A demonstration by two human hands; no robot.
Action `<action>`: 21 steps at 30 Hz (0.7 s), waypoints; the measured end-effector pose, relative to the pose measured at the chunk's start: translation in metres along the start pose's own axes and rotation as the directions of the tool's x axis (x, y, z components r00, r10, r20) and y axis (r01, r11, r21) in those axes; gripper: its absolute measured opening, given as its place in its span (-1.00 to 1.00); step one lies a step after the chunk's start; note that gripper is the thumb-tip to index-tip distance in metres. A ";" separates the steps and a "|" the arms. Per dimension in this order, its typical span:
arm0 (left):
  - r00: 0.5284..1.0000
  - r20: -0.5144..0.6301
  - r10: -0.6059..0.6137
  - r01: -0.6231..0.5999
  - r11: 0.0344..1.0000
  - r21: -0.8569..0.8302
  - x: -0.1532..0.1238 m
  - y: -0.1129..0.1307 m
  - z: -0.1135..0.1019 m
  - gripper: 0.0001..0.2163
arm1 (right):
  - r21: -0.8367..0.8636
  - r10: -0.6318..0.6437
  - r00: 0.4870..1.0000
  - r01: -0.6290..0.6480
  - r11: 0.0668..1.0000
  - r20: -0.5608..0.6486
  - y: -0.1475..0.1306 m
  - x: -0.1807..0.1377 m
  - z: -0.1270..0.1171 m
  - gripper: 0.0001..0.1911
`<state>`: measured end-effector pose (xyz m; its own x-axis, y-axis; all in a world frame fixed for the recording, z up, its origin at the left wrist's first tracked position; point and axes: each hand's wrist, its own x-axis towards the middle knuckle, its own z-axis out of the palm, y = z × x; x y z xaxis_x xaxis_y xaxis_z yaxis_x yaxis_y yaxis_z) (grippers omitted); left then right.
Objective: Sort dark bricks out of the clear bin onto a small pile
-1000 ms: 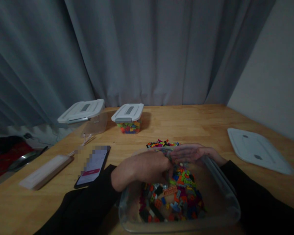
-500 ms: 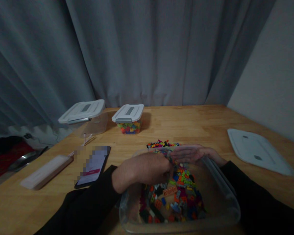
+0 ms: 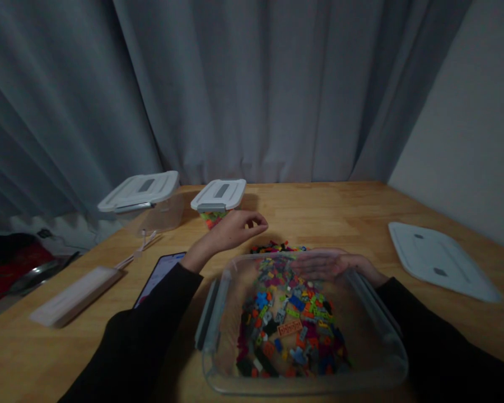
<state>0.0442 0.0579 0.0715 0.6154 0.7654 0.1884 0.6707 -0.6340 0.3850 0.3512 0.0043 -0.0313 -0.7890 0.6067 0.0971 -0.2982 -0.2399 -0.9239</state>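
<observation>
My left hand (image 3: 241, 228) hovers past the far left corner of a clear plastic bin (image 3: 304, 386), beside a pile of small bricks (image 3: 271, 247) on the table. Its thumb and fingertips are curled together; whether a small piece is between them, I cannot make out. My right hand (image 3: 323, 265) lies at the bin's far right corner, palm toward me and fingers stretched flat along the far wall, partly seen through the plastic. Loose toy bricks in many colours cover the bin's floor, with an orange brick (image 3: 290, 327) near the middle.
A lidded box of bricks (image 3: 219, 196) and a larger clear box with a white lid (image 3: 145, 190) stand at the back left. A phone (image 3: 159, 271) and a pale pink power bank (image 3: 78, 295) with a cable lie left. A loose white lid (image 3: 441, 260) lies right.
My left hand has risen out of the bin and moved away and left, beyond the far rim. My right hand stays at the far wall.
</observation>
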 end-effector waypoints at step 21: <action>0.997 0.039 -0.074 0.074 0.997 0.001 -0.050 -0.069 0.071 -0.66 | -0.018 0.048 0.999 -0.049 0.999 -0.023 -0.007 0.002 0.011 -0.32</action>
<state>-0.0035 0.0552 -0.0281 0.5800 0.8052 0.1239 0.7146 -0.5759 0.3971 0.3455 -0.0007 -0.0208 -0.7900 0.6116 0.0440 -0.2497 -0.2553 -0.9341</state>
